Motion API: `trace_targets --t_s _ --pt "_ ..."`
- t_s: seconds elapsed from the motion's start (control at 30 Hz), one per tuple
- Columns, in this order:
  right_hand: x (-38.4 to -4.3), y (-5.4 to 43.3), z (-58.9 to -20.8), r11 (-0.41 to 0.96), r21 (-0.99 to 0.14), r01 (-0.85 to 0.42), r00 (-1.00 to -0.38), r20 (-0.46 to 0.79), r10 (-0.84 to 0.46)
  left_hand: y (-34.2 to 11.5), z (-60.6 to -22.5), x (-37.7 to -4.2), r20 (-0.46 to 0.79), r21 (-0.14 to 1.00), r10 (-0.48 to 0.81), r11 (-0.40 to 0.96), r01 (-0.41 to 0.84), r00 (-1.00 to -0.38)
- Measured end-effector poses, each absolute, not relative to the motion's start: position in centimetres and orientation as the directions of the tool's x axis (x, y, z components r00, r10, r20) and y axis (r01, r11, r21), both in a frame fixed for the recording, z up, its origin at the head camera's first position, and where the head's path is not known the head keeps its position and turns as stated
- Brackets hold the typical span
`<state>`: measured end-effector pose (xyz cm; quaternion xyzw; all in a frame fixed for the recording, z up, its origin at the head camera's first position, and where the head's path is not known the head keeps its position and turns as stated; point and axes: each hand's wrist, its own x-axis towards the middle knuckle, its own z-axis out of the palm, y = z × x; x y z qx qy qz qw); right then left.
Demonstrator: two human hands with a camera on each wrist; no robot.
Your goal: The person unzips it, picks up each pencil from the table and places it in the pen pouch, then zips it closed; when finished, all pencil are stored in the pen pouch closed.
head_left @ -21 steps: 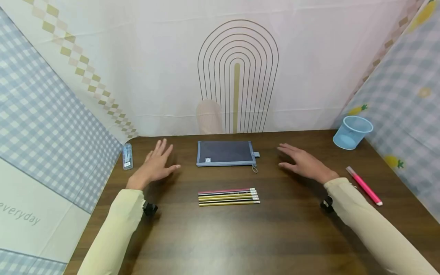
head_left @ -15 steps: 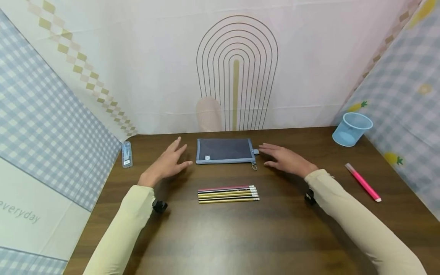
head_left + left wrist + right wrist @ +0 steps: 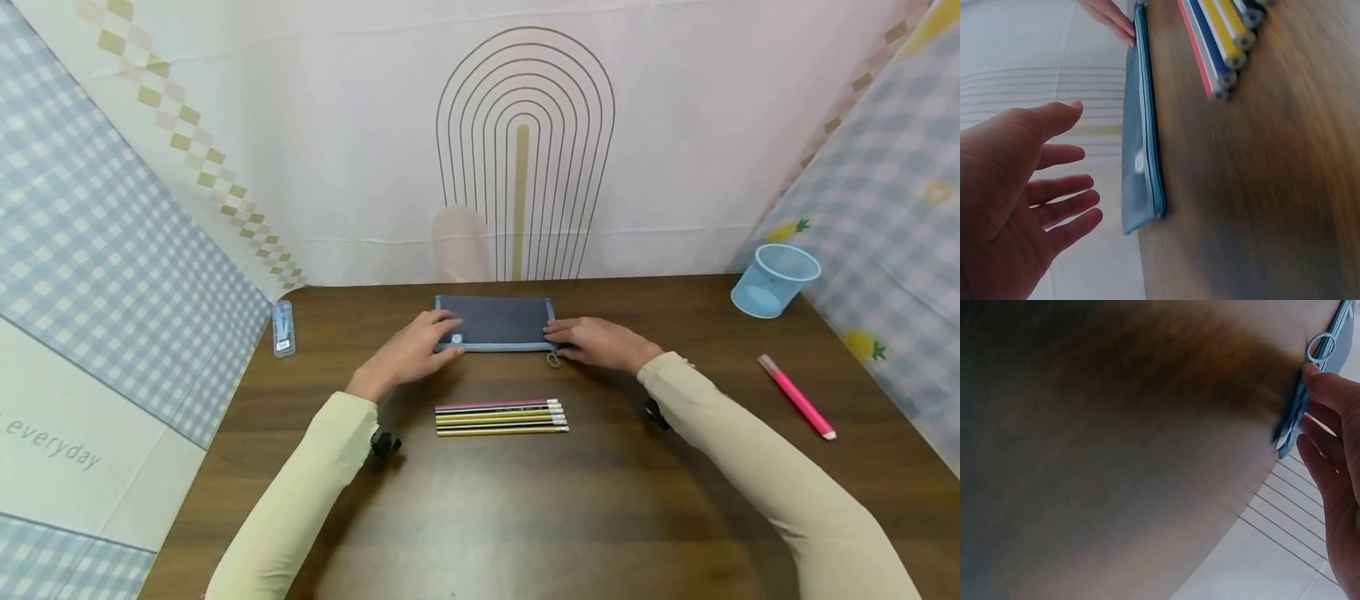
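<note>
A dark blue zip pouch point(image 3: 504, 320) with light blue edging lies flat near the back of the table. My left hand point(image 3: 408, 348) is at its left end, fingers spread over the corner in the head view. In the left wrist view, that hand point(image 3: 1025, 181) shows relaxed fingers with a gap before the pouch point(image 3: 1132, 137). At the other end, my right hand point(image 3: 603, 342) pinches the pouch's right edge, its thumb beside the zip-pull ring point(image 3: 1321, 347). Several pencils point(image 3: 498, 419) lie side by side in front of the pouch, eraser ends to the right.
To the right are a light blue plastic cup point(image 3: 772, 283) and a pink marker point(image 3: 798, 397). A small blue packet point(image 3: 283, 329) lies at the left edge. Printed cloth point(image 3: 360, 167) hangs behind the brown table point(image 3: 487, 517).
Both hands have moved inward, from either side of the pouch to its two ends. The right hand has taken hold of the right edge. Pencils, cup and marker stay put.
</note>
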<state>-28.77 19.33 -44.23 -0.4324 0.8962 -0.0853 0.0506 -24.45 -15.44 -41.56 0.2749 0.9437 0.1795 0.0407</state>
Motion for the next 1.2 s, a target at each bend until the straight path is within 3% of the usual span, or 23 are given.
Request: trace_targets --t_s 0.3,0.47,0.73,0.97,1.2 --pt "-28.3 19.1 -45.4 0.599 -0.203 -0.775 -0.626 0.112 -0.772 -11.7 -42.2 -24.9 0.097 0.301 0.602 0.742 0.600 -0.793" --pt "-27.9 18.6 -45.8 0.589 -0.222 -0.777 -0.626 0.177 -0.760 -9.8 -42.9 -24.5 0.111 0.316 0.597 0.737 0.598 -0.794" --pt "-27.3 18.8 -45.3 0.618 -0.251 -0.745 -0.666 0.251 -0.702 -6.6 -42.7 -24.3 0.230 0.376 0.539 0.719 0.585 -0.810" --pt "-26.7 18.7 -44.4 0.630 -0.274 -0.727 -0.685 0.355 -0.636 -4.7 -42.6 -24.0 0.311 0.352 0.509 0.723 0.595 -0.803" --pt "-26.6 18.2 -42.9 0.613 -0.353 -0.707 -0.705 0.417 -0.574 -3.5 -43.0 -23.0 0.350 0.351 0.401 0.782 0.515 -0.847"
